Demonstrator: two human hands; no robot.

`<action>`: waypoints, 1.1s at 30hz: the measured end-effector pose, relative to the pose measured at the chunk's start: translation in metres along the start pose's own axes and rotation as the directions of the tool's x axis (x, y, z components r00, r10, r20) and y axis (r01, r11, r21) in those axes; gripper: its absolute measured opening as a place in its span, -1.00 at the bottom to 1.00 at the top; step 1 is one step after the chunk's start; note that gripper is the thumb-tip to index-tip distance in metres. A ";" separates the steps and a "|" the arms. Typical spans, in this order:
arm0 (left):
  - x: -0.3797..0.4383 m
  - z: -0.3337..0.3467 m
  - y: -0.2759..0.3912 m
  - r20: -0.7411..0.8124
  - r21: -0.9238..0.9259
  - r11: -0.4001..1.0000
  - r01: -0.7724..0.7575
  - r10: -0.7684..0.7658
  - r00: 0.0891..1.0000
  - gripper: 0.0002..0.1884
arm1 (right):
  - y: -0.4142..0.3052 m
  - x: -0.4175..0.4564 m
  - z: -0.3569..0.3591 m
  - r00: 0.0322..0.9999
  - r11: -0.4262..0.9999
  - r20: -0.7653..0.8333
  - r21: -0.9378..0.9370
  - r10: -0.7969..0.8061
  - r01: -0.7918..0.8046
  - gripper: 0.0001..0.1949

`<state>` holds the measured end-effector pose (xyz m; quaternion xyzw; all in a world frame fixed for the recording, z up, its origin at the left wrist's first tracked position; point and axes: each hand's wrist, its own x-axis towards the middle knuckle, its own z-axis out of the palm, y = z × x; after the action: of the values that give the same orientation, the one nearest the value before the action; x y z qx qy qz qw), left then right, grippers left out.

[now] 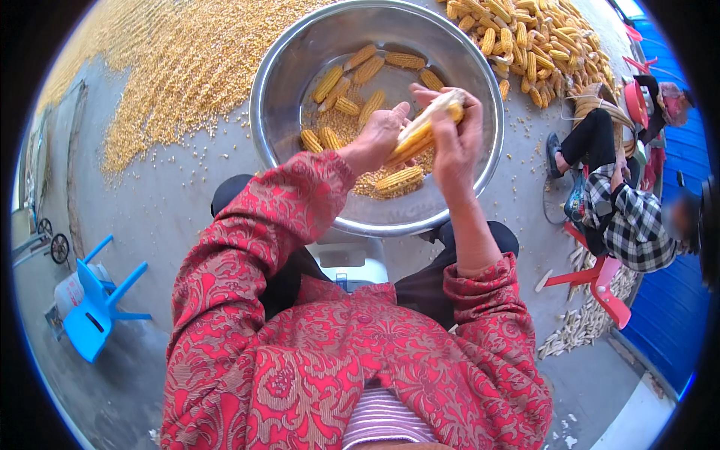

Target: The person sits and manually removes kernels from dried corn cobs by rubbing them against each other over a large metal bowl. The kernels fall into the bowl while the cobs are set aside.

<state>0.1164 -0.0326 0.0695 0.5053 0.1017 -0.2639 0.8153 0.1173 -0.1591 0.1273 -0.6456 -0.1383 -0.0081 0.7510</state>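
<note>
Over a large round metal basin, my left hand grips the lower end of a yellow corn cob. My right hand is around the cob's upper end, where a pale cob part or husk shows against the kernels; which of the two I cannot tell. The cob is tilted, upper end to the right. Inside the basin lie several ears of corn and loose yellow kernels. Part of my left hand's fingers is hidden behind the cob.
Loose kernels spread over the floor at upper left. Heaped ears of corn lie at upper right. A person in a checked shirt sits at the right, near stripped cobs. A blue plastic chair lies at the left.
</note>
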 end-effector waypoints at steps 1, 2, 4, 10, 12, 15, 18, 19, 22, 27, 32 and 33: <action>-0.002 0.003 -0.002 -0.006 0.006 1.000 -0.007 0.007 1.000 -0.37 | -0.008 -0.007 0.009 0.995 0.995 0.078 -0.079 -0.057 0.063 -0.72; -0.004 0.010 -0.004 -0.013 0.013 1.000 -0.014 0.014 1.000 -0.35 | -0.004 -0.005 0.002 0.999 1.000 0.052 -0.003 -0.006 0.007 -0.73; -0.004 0.016 -0.002 -0.061 -0.048 0.985 0.167 -0.170 0.984 -0.25 | 0.003 0.006 -0.016 0.968 0.964 -0.142 0.198 0.208 -0.178 -0.75; -0.016 0.001 0.017 0.268 0.430 0.884 -0.182 0.067 0.961 -0.21 | 0.022 0.020 -0.052 0.856 0.730 -0.213 0.639 0.471 -0.243 -0.82; -0.013 0.006 0.016 0.274 0.533 0.784 -0.317 0.195 0.942 -0.32 | 0.024 0.021 -0.054 0.841 0.722 -0.224 0.644 0.493 -0.252 -0.83; -0.019 0.006 0.018 0.192 0.367 0.916 -0.161 0.095 0.977 -0.37 | 0.023 0.020 -0.052 0.859 0.745 -0.221 0.622 0.462 -0.241 -0.81; -0.010 0.001 0.008 0.348 0.407 0.741 -0.535 0.415 0.840 -0.39 | 0.022 0.019 -0.048 0.906 0.749 -0.142 0.620 0.400 -0.234 -0.81; -0.005 0.003 -0.001 0.310 0.364 0.772 -0.520 0.426 0.850 -0.38 | 0.023 0.019 -0.048 0.914 0.698 -0.076 0.672 0.398 -0.248 -0.81; -0.008 0.010 -0.002 0.117 0.146 0.974 -0.174 0.158 0.981 -0.34 | 0.025 0.019 -0.051 0.897 0.630 -0.075 0.737 0.436 -0.244 -0.81; -0.023 0.006 0.022 0.205 0.301 0.953 -0.023 -0.041 0.978 -0.28 | 0.032 0.022 -0.063 0.759 0.629 -0.273 0.746 0.590 -0.220 -0.81; -0.021 0.007 0.012 0.215 0.561 0.706 -0.432 0.380 0.900 -0.42 | 0.036 0.018 -0.062 0.737 0.636 -0.283 0.731 0.614 -0.249 -0.83; -0.020 0.008 0.008 0.182 0.525 0.734 -0.431 0.398 0.899 -0.43 | 0.035 0.019 -0.059 0.741 0.649 -0.294 0.721 0.604 -0.243 -0.84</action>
<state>0.1035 -0.0300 0.0877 0.7209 -0.1174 -0.1079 0.6745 0.1540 -0.2074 0.0904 -0.3363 0.2336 0.0519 0.9109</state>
